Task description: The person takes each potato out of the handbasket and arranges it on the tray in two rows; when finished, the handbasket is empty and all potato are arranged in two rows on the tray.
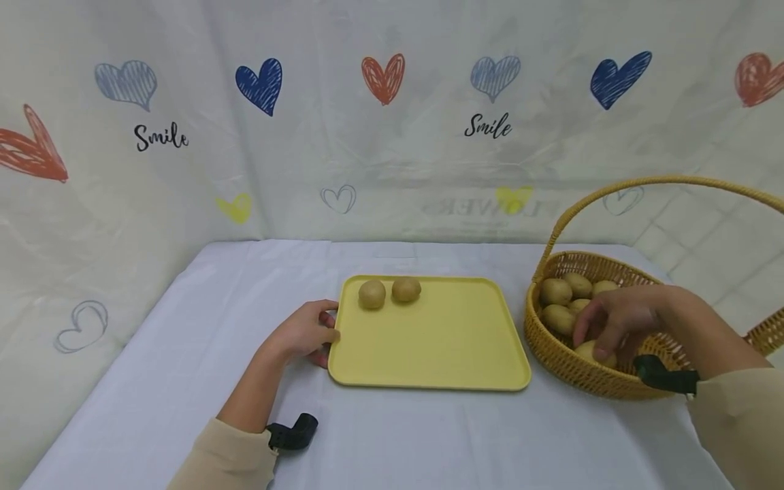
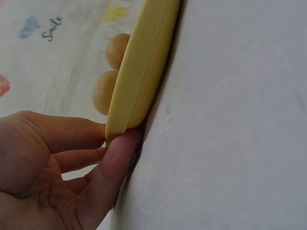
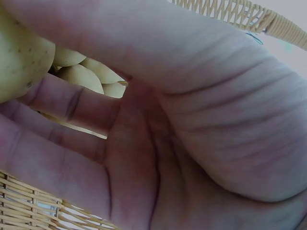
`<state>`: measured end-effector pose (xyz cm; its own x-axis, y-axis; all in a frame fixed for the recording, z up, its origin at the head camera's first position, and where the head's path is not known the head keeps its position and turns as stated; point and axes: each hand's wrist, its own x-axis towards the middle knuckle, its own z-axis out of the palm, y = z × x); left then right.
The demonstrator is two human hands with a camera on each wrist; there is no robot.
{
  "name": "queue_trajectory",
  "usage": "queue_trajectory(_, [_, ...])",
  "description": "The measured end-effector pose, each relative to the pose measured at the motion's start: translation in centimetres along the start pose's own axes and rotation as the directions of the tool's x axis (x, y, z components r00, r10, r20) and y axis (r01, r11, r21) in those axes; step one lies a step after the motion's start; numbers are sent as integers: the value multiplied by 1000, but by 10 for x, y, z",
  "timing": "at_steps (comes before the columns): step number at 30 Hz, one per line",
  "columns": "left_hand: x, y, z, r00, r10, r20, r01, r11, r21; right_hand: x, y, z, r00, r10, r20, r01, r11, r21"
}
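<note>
A yellow tray [image 1: 429, 340] lies on the table with two potatoes [image 1: 371, 294] [image 1: 406, 289] near its back left corner. My left hand [image 1: 304, 331] grips the tray's left edge; in the left wrist view the thumb and fingers of the hand [image 2: 72, 163] are on the tray's rim [image 2: 136, 81]. Inside the wicker basket [image 1: 569, 364] on the right, my right hand [image 1: 631, 316] holds a potato [image 1: 591, 352] between thumb and fingers. The right wrist view shows that potato [image 3: 21, 57] at the fingers of the hand [image 3: 144, 124], with more potatoes [image 3: 79, 77] behind.
Several potatoes [image 1: 556, 291] fill the left part of the basket, whose tall handle [image 1: 661, 180] arches over it. A white cloth [image 1: 398, 435] covers the table. Behind stands a curtain [image 1: 294, 150] printed with hearts.
</note>
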<state>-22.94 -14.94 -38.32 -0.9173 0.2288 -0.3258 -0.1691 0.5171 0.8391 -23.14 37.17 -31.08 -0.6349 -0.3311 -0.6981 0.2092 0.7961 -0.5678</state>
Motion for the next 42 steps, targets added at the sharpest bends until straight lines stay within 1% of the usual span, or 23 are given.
queue_trajectory(3, [1, 1, 0, 1000, 5, -1, -5, 1000, 10, -1, 3, 0, 1000, -12, -25, 12, 1000, -4])
queue_trajectory(5, [1, 1, 0, 1000, 6, -2, -6, 1000, 12, -1, 4, -1, 999, -36, -36, 35, 999, -13])
queue_trajectory(10, [1, 1, -1, 1000, 3, -2, -3, 1000, 19, -2, 5, -8, 990, -142, -5, 142, 990, -17])
queue_trajectory(12, [2, 1, -1, 1000, 4, -3, -4, 1000, 18, -3, 6, -9, 986, -168, 2, 168, 986, -15])
queue_trajectory(17, [2, -1, 0, 1000, 9, -4, -9, 1000, -4, -6, 8, -11, 981, -191, -31, 190, 982, -13])
queue_trajectory(22, [1, 0, 2, 1000, 1, -16, -1, 1000, -11, -11, 9, -15, 970, -240, -47, 240, 971, 1])
queue_trajectory(25, [1, 0, 2, 1000, -1, -17, 1, 1000, -11, -13, 8, -18, 962, -264, -66, 264, 964, -7])
queue_trajectory(29, [1, 0, 2, 1000, -1, -17, 1, 1000, -11, -13, 5, -19, 953, -283, -108, 280, 959, -41])
queue_trajectory(34, [2, -2, 1, 1000, 0, -15, 0, 1000, -14, -11, 1, -18, 944, -306, -124, 304, 952, -30])
queue_trajectory(37, [2, -2, 1, 1000, 1, -19, -2, 1000, -15, -11, 1, -18, 935, -328, -137, 327, 944, -36])
queue_trajectory(42, [2, -2, 0, 1000, 1, -23, -1, 1000, -7, -11, 1, -17, 923, -341, -180, 337, 940, -51])
